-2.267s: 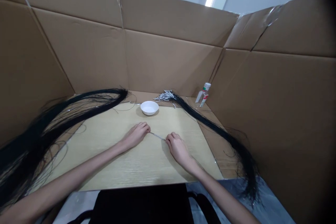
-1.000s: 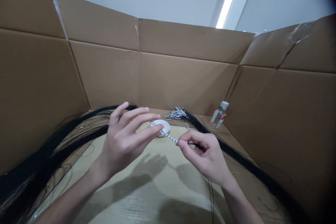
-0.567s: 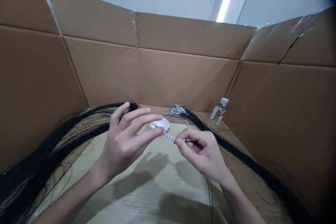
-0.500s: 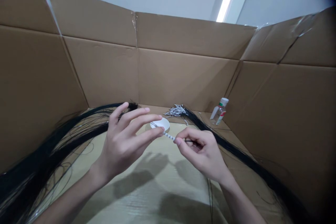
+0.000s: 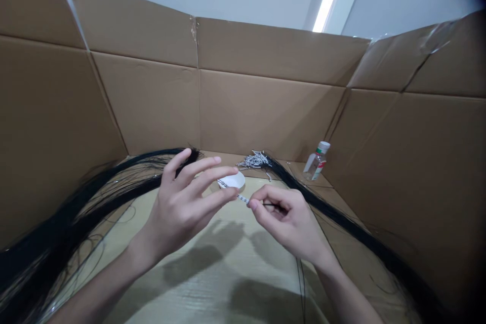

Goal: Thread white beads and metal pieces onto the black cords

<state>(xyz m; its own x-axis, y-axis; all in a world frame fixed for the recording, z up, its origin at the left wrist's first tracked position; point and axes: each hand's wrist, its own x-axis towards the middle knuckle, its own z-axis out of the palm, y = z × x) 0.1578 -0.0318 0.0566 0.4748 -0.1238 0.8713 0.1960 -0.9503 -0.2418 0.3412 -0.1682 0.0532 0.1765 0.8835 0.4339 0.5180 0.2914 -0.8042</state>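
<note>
A short strand of white beads with dark bands (image 5: pixel 243 198), threaded on a black cord (image 5: pixel 272 205), spans the gap between my hands. My left hand (image 5: pixel 187 197) grips the strand at the index fingertip, its thumb hidden underneath and the other fingers raised and spread. At the strand's right end, the thumb and index finger of my right hand (image 5: pixel 284 220) are pinched on the beads, with the black cord running back into the palm. Below my right hand, thin cord ends hang down. Behind my left fingertips a small white dish (image 5: pixel 237 180) is partly covered.
A bundle of black cords (image 5: pixel 334 215) lies along the right, with several beaded ends (image 5: pixel 256 160) heaped at the back. More black cords (image 5: pixel 76 212) stretch along the left. A clear bottle with a white cap (image 5: pixel 316 162) stands back right. Cardboard walls (image 5: pixel 266 111) enclose the work surface.
My right hand has shifted slightly left, towards my left hand, so less of the beaded strand shows between them. My left hand has moved a little to the right, its grip unchanged.
</note>
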